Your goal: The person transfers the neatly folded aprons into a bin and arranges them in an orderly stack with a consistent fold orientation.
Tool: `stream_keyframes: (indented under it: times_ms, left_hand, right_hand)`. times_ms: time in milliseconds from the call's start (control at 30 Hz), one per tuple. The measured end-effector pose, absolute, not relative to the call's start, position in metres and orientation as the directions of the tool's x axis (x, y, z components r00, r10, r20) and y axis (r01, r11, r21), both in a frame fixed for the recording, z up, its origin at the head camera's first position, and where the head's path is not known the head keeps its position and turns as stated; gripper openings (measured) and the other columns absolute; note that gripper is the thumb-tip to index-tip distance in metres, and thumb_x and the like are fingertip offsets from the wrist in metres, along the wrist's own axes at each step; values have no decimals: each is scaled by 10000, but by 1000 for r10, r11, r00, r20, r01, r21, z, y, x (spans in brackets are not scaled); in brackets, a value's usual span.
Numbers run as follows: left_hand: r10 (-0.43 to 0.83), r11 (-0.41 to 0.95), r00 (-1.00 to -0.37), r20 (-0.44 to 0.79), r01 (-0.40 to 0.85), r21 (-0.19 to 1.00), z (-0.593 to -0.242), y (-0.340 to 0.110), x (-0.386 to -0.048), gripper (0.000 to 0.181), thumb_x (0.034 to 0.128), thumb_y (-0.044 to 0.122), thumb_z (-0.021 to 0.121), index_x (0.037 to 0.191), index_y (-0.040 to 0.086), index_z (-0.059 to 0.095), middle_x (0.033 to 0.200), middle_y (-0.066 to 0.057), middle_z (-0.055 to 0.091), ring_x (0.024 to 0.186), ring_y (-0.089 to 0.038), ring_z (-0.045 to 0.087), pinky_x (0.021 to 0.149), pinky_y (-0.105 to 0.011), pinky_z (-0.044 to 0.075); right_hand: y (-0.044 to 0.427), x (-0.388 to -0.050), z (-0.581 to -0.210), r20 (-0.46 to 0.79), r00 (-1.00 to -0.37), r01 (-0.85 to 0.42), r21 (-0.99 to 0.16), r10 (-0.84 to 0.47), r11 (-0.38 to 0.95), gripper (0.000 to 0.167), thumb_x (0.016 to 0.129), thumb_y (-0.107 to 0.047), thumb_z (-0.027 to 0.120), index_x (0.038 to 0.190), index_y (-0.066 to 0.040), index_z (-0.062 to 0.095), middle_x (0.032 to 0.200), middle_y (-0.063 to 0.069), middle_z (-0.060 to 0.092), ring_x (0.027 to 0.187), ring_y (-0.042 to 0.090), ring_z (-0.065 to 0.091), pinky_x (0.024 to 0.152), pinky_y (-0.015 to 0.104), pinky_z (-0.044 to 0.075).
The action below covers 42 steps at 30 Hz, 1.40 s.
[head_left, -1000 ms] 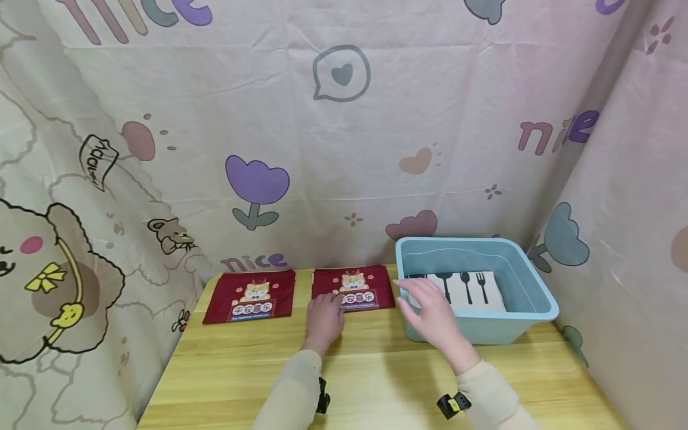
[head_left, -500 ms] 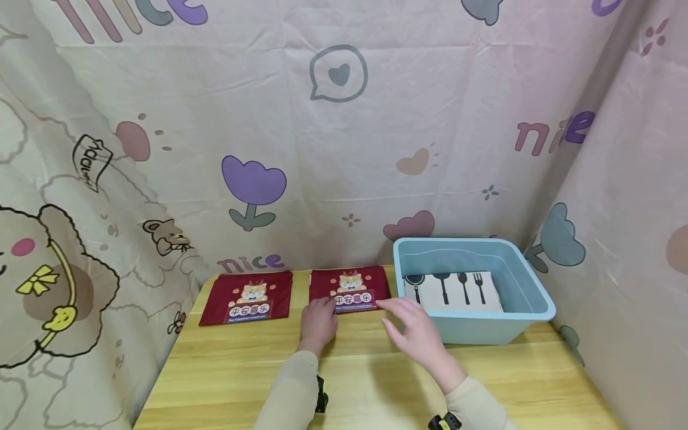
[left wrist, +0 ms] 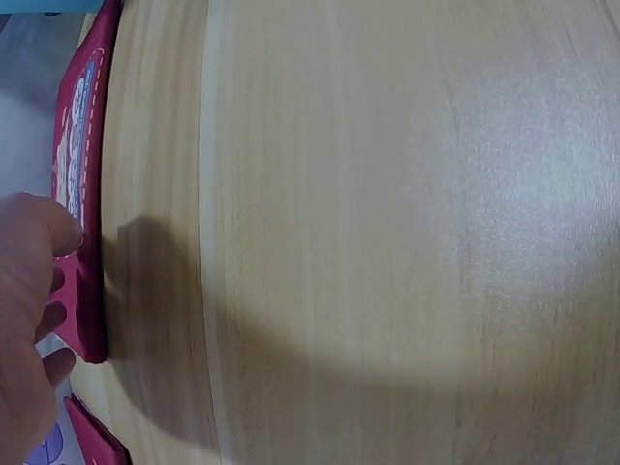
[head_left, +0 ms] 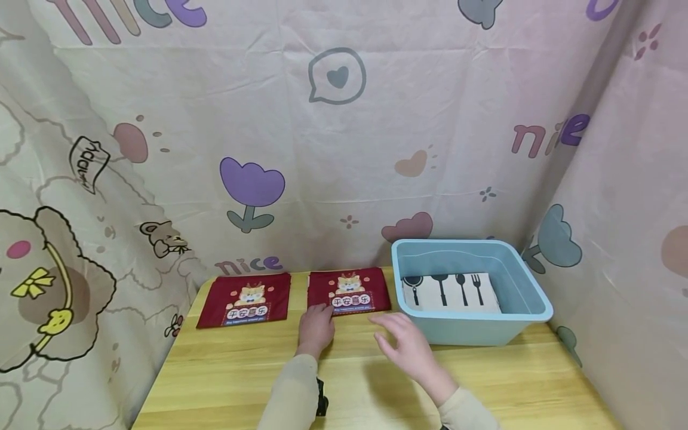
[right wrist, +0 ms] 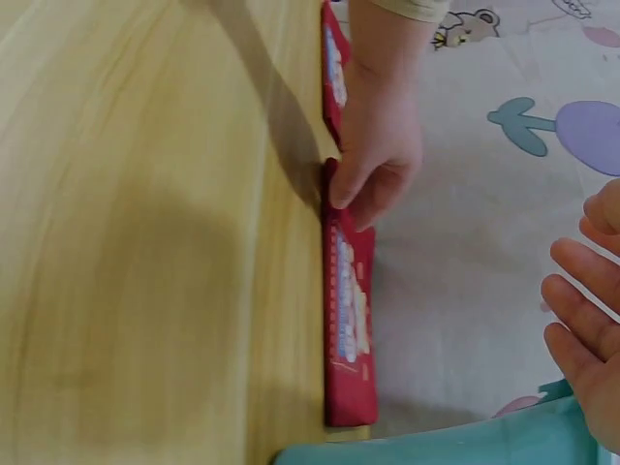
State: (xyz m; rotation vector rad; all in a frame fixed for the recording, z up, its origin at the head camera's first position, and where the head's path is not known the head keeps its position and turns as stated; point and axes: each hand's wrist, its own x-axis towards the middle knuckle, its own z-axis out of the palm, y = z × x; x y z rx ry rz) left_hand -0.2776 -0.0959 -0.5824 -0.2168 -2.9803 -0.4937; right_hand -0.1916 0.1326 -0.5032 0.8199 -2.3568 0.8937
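Two folded red cloths printed with a cartoon dog lie side by side at the table's back. At the near left corner of the right folded red cloth (head_left: pixel 349 288) is my left hand (head_left: pixel 316 329); its thumb and curled fingers pinch that corner, as the right wrist view shows. The other folded red cloth (head_left: pixel 244 298) lies flat to the left, untouched. My right hand (head_left: pixel 405 347) hovers in front of the right cloth's near right corner with relaxed, spread fingers, holding nothing. The left fingertips are partly hidden in the head view.
A light blue plastic bin (head_left: pixel 467 329) stands at the back right, beside the right cloth. Inside lies a folded white cloth (head_left: pixel 451 298) with dark utensil prints. Behind the wooden table (head_left: pixel 236 370) hangs a patterned curtain (head_left: pixel 322 179).
My right hand has moved left and toward me, away from the bin's left end. The left hand has shifted slightly nearer at the cloth's corner. Both red cloths stay in place.
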Motion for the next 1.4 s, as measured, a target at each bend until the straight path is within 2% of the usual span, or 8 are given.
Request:
stream_keyframes:
  times_ms: [267, 667, 833, 1067, 1233, 1400]
  left_hand:
    - [124, 938, -988, 89, 146, 316, -583, -95, -276, 326, 934, 128, 647, 1252, 56, 671, 1323, -173, 592, 1250, -362, 509, 1028, -524, 408]
    - [146, 960, -986, 86, 162, 226, -587, -96, -273, 311, 946, 76, 590, 1240, 86, 692, 1236, -151, 630, 1166, -342, 551, 952, -506, 452]
    - [129, 971, -983, 130, 151, 184, -590, -95, -267, 280, 918, 51, 622, 1173, 102, 725, 1136, -120, 656, 1081, -329, 574, 880, -503, 481]
    - [104, 970, -970, 220, 148, 192, -590, -97, -260, 191, 872, 35, 655, 983, 137, 771, 953, -89, 670, 899, -305, 578, 753, -481, 483]
    - [117, 962, -960, 253, 173, 211, -594, -101, -255, 186, 849, 24, 667, 940, 146, 775, 898, -69, 655, 830, -274, 551, 693, -431, 454]
    - [150, 952, -952, 268, 213, 221, -596, -107, -250, 171, 830, 28, 707, 941, 138, 776, 891, -56, 652, 808, -245, 535, 697, -403, 450]
  right_hand:
    - [130, -189, -518, 577, -742, -638, -448, -342, 627, 379, 825, -62, 765, 1196, -81, 687, 1173, 39, 690, 1084, 251, 624, 920, 434, 516]
    - [130, -191, -530, 514, -796, -576, -484, -318, 658, 346, 833, -67, 759, 1173, -70, 694, 1155, 41, 694, 1084, 224, 622, 926, 427, 511]
    - [132, -193, -536, 489, -819, -546, -503, -301, 670, 333, 844, -80, 749, 1172, -63, 692, 1152, 52, 695, 1087, 238, 623, 943, 447, 499]
    - [133, -193, -538, 453, -847, -507, -532, -278, 678, 324, 859, -96, 740, 1179, -80, 692, 1161, 61, 694, 1099, 255, 622, 958, 461, 489]
    - [133, -193, -538, 446, -852, -501, -547, -273, 671, 320, 861, -92, 737, 1176, -65, 689, 1160, 63, 692, 1096, 263, 624, 955, 469, 491]
    - [132, -196, -541, 424, -868, -477, -565, -259, 673, 318, 869, -87, 731, 1183, -61, 686, 1166, 66, 689, 1106, 266, 619, 965, 469, 485]
